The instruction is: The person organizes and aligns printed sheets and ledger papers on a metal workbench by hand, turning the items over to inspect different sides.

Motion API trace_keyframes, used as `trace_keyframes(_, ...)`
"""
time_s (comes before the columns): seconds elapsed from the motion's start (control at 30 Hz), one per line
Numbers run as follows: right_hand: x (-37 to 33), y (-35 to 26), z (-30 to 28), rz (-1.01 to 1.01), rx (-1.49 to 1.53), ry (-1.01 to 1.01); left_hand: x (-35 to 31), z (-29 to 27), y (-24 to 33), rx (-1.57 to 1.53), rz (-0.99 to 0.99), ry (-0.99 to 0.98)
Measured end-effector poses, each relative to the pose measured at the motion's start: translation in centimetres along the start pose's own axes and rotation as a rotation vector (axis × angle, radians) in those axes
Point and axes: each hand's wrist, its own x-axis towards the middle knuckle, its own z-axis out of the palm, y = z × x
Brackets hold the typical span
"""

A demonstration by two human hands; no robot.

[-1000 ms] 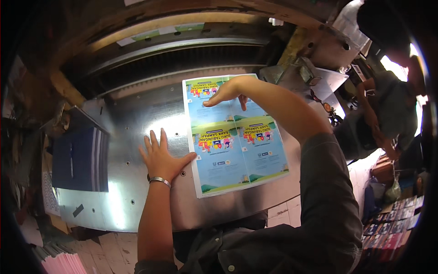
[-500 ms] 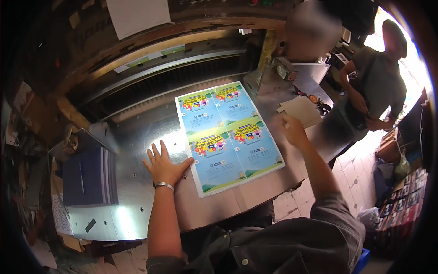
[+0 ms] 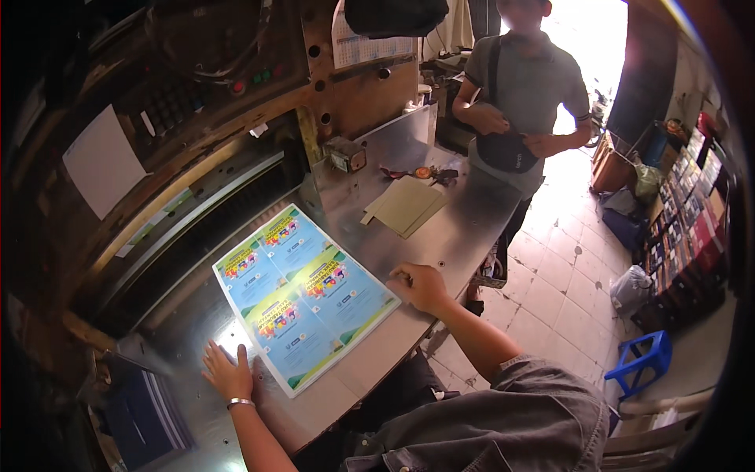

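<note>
A stack of printed sheets (image 3: 321, 277), blue and green with four repeated colourful panels, rests on the metal work table (image 3: 189, 334). Beside its left edge my left hand (image 3: 229, 373) lies flat, fingers spread, a metal bracelet on the wrist. My right hand (image 3: 423, 288) is just off the right corner of the sheets, its fingers curled in with nothing visible in them. Whether its knuckles touch the paper or the table, I cannot tell.
Behind the sheets runs the dark slot of a large machine (image 3: 212, 224) with control buttons. Dark blue boards (image 3: 145, 413) stand stacked at left. Brown card pieces (image 3: 406, 206) lie farther right. A person (image 3: 523, 86) stands beyond the table; a blue stool (image 3: 641, 360) sits on the floor.
My view has swung to the right, showing more of the doorway and floor. My left hand stays by the sheets' left edge; my right hand has come down nearer their right corner.
</note>
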Motion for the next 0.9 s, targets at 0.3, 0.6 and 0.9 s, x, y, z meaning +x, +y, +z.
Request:
trace_keyframes(0.3,-0.1,-0.9,0.5,-0.048,-0.181,-0.047,-0.3,-0.1,-0.8,-0.013,-0.015,-0.007)
trace_keyframes(0.6,9.3,-1.3,5.9,-0.001,-0.011,-0.137,-0.4,-1.8,2.1,0.05,0.003,-0.034)
trace_keyframes(0.9,18.7,-1.6,12.5,0.066,-0.19,-0.308,-0.8,-1.9,3.2,-0.01,-0.007,-0.096)
